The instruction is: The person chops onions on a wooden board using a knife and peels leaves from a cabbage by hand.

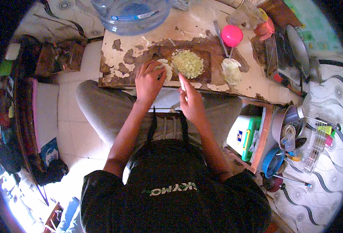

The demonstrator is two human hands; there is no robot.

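A heap of finely chopped pale vegetable (188,63) lies on a dark wooden board (207,59) at the table's near side. My right hand (192,100) is just in front of the heap, closed around the white handle of a knife (182,84). The blade is hard to make out against the heap. To the left, my left hand (149,80) rests with bent fingers over some thin whitish pieces (168,70). Its fingers hide part of them, so I cannot tell whether it grips one.
A large clear blue plastic bottle (133,17) lies at the table's far left. On the right are a bright pink round object (232,35), a metal utensil (221,38) and a pale crumpled item (231,71). The worn wooden table (252,86) has peeling edges above my lap.
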